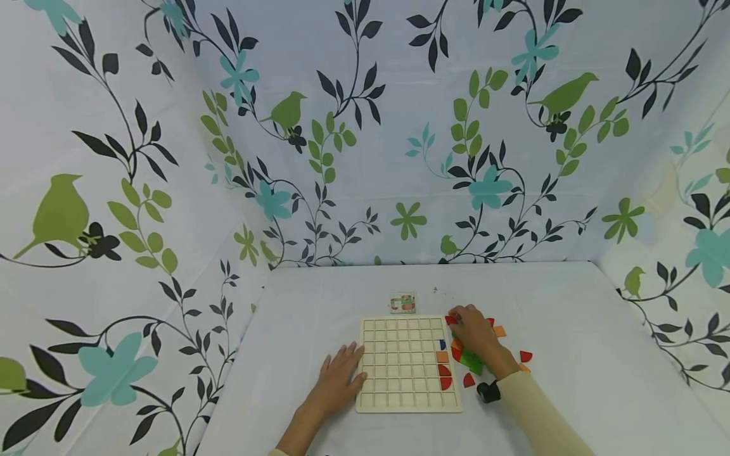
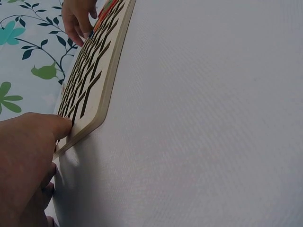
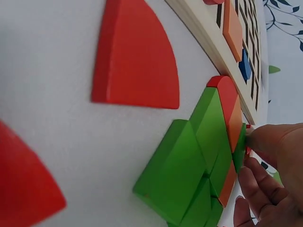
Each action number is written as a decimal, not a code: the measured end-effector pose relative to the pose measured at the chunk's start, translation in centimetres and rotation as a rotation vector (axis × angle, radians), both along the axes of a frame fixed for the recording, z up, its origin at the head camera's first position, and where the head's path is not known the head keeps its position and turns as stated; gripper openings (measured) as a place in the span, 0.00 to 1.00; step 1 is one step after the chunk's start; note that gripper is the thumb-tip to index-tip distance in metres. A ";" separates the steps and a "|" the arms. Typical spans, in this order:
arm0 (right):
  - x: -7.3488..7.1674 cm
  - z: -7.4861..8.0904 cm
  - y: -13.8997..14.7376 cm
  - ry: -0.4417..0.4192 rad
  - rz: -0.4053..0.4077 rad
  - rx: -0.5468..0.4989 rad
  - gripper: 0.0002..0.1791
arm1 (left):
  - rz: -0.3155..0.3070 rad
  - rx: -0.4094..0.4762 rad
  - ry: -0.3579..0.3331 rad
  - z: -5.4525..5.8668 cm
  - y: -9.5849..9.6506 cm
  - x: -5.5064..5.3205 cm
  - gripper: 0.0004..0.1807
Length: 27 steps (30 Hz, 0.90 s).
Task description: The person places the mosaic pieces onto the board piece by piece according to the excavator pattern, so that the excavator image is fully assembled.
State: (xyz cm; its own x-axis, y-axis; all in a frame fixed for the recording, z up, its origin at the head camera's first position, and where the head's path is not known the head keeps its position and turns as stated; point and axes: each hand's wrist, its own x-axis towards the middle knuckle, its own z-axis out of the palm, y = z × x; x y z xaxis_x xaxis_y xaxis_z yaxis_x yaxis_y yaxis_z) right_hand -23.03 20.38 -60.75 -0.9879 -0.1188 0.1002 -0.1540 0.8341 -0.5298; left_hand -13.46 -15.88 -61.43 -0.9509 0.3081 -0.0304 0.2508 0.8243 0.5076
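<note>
One green piece [image 3: 240, 147] is pinched by the right hand [image 1: 474, 330]; the left hand [image 1: 338, 383], spread, touches the board [image 1: 395, 368].

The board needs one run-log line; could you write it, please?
left hand: touching board; right hand: at loose pieces; on board: blue piece, orange piece, red pieces

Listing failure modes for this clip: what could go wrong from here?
1. The right hand is among loose green pieces that touch one another; lifting one could shove its neighbours.
2. The left hand rests at the left edge of the board; a bump at the opposite edge might turn it and jostle the blue piece on it.
3. An orange piece lies beside the right sleeve, which might drag it.
</note>
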 end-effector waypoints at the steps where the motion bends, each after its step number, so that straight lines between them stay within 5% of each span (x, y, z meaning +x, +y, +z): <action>1: -0.1 0.0 -0.1 -0.005 -0.006 0.006 0.14 | -0.001 0.001 0.001 0.0 0.0 0.0 0.34; 19: -1.3 -0.4 -0.5 -0.060 0.017 -0.017 0.16 | 0.003 -0.010 0.011 -0.7 -0.1 -0.3 0.34; 27: -1.1 0.1 -0.8 -0.083 -0.047 -0.005 0.19 | 0.001 -0.017 0.016 -0.8 -0.1 -0.4 0.34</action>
